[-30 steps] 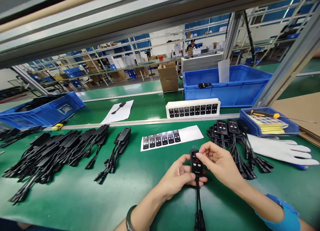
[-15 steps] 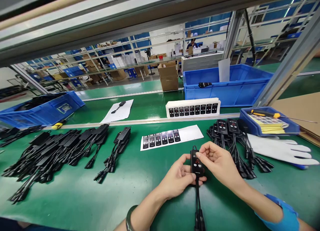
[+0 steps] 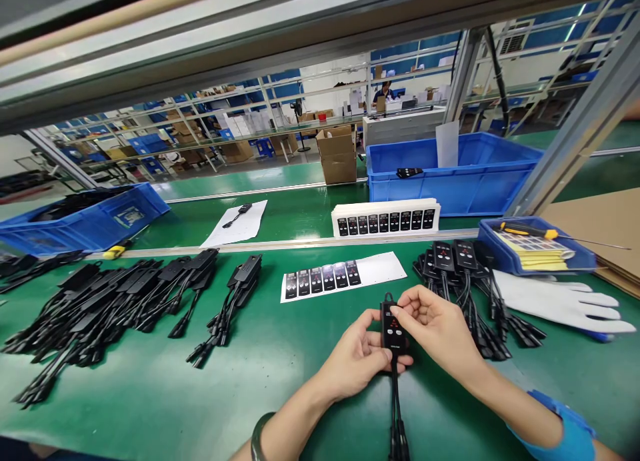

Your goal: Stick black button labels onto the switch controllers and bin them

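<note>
Left hand (image 3: pixel 356 360) grips a black controller (image 3: pixel 393 328) from below, just above the green table (image 3: pixel 150 394); right hand (image 3: pixel 436 329) closes its fingertips on the controller's face. Beyond lies a label sheet (image 3: pixel 345 275), beside finished controllers (image 3: pixel 453 258); farthest, a blue bin (image 3: pixel 465 174).

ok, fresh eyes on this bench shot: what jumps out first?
Front and centre, the left hand holds a black controller above the green table, with the right hand pressing on its face. Left of that sprawls a big pile of black cabled units. Behind the hands lies a label sheet, and a white glove lies at the right.
</note>
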Demonstrator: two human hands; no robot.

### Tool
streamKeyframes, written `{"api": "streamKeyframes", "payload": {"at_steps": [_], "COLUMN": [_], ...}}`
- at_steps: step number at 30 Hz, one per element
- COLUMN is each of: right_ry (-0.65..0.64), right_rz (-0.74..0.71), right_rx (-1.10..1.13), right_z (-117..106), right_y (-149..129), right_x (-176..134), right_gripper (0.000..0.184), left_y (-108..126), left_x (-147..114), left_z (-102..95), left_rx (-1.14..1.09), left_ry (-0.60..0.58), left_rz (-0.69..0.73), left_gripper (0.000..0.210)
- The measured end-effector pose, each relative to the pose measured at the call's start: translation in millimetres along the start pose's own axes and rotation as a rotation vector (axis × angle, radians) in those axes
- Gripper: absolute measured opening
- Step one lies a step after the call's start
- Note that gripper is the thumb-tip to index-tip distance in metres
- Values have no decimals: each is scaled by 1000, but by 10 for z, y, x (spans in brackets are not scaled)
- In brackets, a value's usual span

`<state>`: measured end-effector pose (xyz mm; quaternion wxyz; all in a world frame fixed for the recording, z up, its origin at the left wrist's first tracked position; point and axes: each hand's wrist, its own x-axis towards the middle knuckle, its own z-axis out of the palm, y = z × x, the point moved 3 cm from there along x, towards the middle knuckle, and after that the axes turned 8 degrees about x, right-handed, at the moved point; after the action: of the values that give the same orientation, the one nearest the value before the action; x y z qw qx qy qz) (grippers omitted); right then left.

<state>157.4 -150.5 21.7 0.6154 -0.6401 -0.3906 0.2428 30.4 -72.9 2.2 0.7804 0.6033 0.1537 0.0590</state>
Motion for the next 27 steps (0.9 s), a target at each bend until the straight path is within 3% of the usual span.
{"api": "streamKeyframes", "payload": {"at_steps": [8,11,15,19,24,27], "right_ry": [-37,-156,-298,-373,-315,-276], "right_rz": [-16,-19,-43,9,-39,-92], "right_rx": [-147,-181,-220,-82,-21,-34], "right_z": [-2,65,175,222,198,200], "right_y": [52,71,77,87,68,53], "right_x": [31,12,-57,-87,-69,-67], "right_gripper": [32,37,59,85,47,40], "left_y": [51,58,43,47,35,-2], "left_x": [6,15,25,39,57,55], "left_z": [-28,-57,-94,-97,-63,-44], "left_rx": [-149,-177,-179,-172,-74,41], "left_ry": [5,43,119,159,158,176], "left_rz": [-7,4,-2,-3,38,58], "left_gripper": [34,25,22,23,37,45]}}
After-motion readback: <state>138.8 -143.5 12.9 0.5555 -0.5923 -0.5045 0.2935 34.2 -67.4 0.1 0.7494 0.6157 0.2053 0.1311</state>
